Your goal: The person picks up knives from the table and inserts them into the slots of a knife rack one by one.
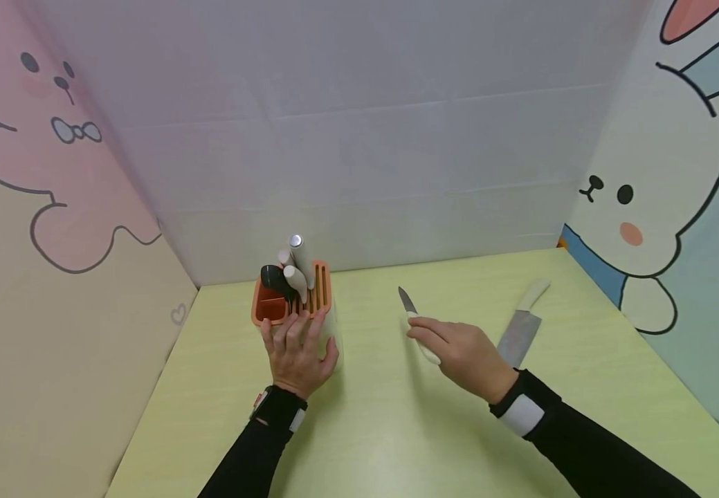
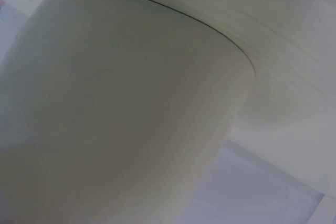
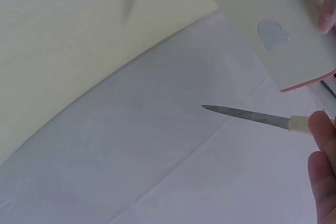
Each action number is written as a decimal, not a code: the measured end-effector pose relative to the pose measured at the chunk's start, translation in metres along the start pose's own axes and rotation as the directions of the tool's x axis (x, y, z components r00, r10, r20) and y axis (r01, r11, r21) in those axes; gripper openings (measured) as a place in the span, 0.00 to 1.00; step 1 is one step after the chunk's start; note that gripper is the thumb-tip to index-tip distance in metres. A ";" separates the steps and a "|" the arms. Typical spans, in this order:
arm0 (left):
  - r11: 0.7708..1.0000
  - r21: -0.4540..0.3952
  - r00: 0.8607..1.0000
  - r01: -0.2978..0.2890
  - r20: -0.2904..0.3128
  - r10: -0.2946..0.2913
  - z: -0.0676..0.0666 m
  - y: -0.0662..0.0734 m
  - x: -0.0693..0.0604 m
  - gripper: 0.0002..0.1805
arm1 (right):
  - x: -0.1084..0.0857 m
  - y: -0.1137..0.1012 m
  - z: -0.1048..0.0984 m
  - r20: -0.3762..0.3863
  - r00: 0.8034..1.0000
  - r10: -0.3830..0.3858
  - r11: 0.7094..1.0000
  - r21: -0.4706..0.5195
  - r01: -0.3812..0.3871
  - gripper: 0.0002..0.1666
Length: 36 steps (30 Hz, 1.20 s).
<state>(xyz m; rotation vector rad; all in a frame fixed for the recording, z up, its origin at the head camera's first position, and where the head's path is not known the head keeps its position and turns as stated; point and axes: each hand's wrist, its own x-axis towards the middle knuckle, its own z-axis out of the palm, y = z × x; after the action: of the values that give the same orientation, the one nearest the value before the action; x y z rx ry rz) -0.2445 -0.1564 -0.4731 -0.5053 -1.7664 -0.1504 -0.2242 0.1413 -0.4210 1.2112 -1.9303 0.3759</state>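
A small paring knife point(image 1: 407, 302) with a cream handle is gripped in my right hand point(image 1: 461, 353), above the table. Its blade points away from me; the right wrist view shows the short pointed blade point(image 3: 247, 115) beyond the fingertips point(image 3: 319, 124). My left hand point(image 1: 299, 353) rests with spread fingers against the near side and rim of a knife holder point(image 1: 324, 304). That holder is whitish with an orange slotted top. Several handles stand in it, among them a black one point(image 1: 277, 280) and a white one point(image 1: 295, 280). In the left wrist view the holder's pale wall point(image 2: 115, 98) fills much of the picture.
To the right of my right hand a cleaver point(image 1: 521, 332) lies flat on the pale yellow table point(image 1: 371, 429), its white handle point(image 1: 533, 294) toward the back. A plain wall point(image 1: 384, 138) closes off the back, and printed cartoon walls stand at both sides.
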 end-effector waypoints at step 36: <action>1.000 -0.018 0.999 0.001 0.039 -0.001 -0.003 -0.001 0.002 0.30 | 0.134 0.087 -0.019 0.032 0.722 0.691 0.606 0.519 -0.603 0.21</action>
<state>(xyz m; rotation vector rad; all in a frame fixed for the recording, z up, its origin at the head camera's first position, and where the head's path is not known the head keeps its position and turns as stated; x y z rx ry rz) -0.2419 -0.1578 -0.4707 -0.5237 -1.8047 -0.1583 -0.3178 0.1140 -0.2935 0.6570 -2.1321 1.4054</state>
